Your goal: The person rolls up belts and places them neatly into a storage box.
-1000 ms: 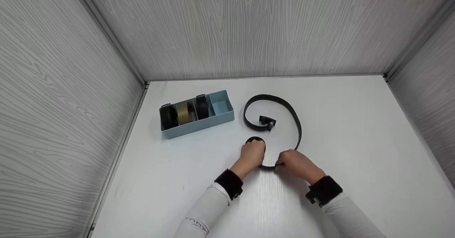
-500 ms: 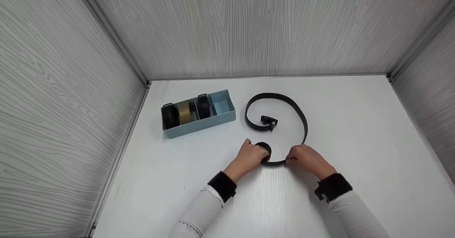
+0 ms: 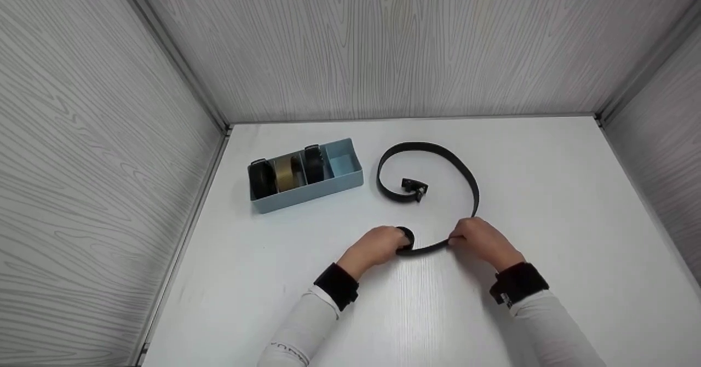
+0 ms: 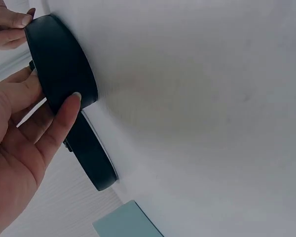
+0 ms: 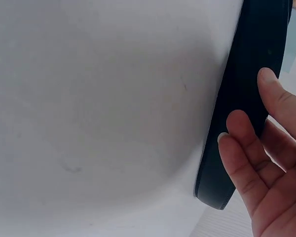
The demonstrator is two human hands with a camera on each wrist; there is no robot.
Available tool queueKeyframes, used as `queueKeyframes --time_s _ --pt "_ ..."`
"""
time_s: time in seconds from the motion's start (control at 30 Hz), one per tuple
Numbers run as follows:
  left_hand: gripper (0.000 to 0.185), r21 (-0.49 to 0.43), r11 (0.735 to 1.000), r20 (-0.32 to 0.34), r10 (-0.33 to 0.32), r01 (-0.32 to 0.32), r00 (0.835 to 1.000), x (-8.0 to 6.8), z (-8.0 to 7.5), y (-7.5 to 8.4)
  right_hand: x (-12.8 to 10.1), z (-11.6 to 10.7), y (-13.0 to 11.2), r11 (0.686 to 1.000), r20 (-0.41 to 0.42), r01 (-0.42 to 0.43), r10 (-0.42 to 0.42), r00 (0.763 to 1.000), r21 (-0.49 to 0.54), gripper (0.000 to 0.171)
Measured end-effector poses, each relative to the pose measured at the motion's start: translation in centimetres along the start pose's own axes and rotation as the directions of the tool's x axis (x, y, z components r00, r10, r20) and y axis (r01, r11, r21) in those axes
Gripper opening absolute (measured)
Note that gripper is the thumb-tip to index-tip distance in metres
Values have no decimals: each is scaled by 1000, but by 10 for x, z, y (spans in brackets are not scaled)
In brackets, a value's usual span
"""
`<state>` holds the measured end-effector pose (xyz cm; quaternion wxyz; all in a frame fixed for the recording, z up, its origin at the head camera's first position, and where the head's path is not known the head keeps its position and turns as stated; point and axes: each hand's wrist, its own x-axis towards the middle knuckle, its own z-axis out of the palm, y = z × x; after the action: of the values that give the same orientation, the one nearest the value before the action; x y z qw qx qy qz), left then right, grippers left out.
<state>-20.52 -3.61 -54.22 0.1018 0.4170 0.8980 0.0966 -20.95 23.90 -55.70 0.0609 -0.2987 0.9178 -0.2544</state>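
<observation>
A black belt [image 3: 465, 178] lies in a wide curve on the white table [image 3: 547, 191], its buckle [image 3: 413, 187] at the inner far end. The near end is wound into a small coil [image 3: 406, 240]. My left hand [image 3: 398, 243] grips that coil; in the left wrist view the fingers [image 4: 64, 118] wrap over the coil [image 4: 64, 74]. My right hand [image 3: 455, 240] pinches the strap just right of the coil. The right wrist view shows the strap [image 5: 246, 98] standing on edge against my fingers [image 5: 241, 143].
A light blue divided box [image 3: 339, 183] stands at the back left, holding three rolled belts [image 3: 285, 174], two black and one tan; its right compartment [image 3: 340, 163] shows bare blue floor. Grey wood-grain walls [image 3: 383, 44] close in the table on three sides.
The coil has shifted nearer to me and slightly right with my left hand. My right hand has slid right and farther along the strap, and the curve has widened to the right.
</observation>
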Motion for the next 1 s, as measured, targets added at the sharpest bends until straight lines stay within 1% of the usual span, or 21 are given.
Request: queueKeyframes --time_s 0.13,0.17,0.3,0.4,0.47,0.53,0.63,0.7,0.8,0.9,1.0 --pt "19 -56 998 15 21 -20 1000 -2 3 1 2 0 -1 1000 -18 -1 1 1000 -24 6" --pt "19 -69 997 7 31 -31 999 -2 4 1 3 0 -1 1000 -22 -6 5 1000 -28 6" --pt "8 -95 992 -25 79 -81 997 -4 7 -1 4 0 -1 999 -23 -25 24 999 -35 7" --pt "10 -51 993 -34 101 -103 994 -4 9 -3 5 0 -3 998 -20 -34 33 999 -54 6" --pt "8 2 994 -42 105 -105 994 -4 10 -3 4 0 -7 996 -16 -37 36 999 -76 6" --pt "7 66 992 -52 110 -107 993 -4 12 -3 3 1 -14 994 -15 -57 56 998 -94 6" --pt "8 134 986 -65 105 -96 992 -4 13 -3 1 2 -29 991 -17 -59 58 998 -120 17" --pt "8 175 980 -68 108 -94 992 -3 13 -4 2 4 -39 990 -27 -38 34 999 -138 27" --pt "7 224 970 -89 120 -98 989 -2 14 -6 6 7 -51 984 -44 38 -46 998 -175 37" --pt "7 245 964 -111 132 -102 985 0 13 -7 10 11 -56 975 -56 93 -106 993 -201 43" --pt "9 247 964 -123 135 -101 983 1 12 -8 13 15 -57 967 -54 132 -147 988 -219 45"
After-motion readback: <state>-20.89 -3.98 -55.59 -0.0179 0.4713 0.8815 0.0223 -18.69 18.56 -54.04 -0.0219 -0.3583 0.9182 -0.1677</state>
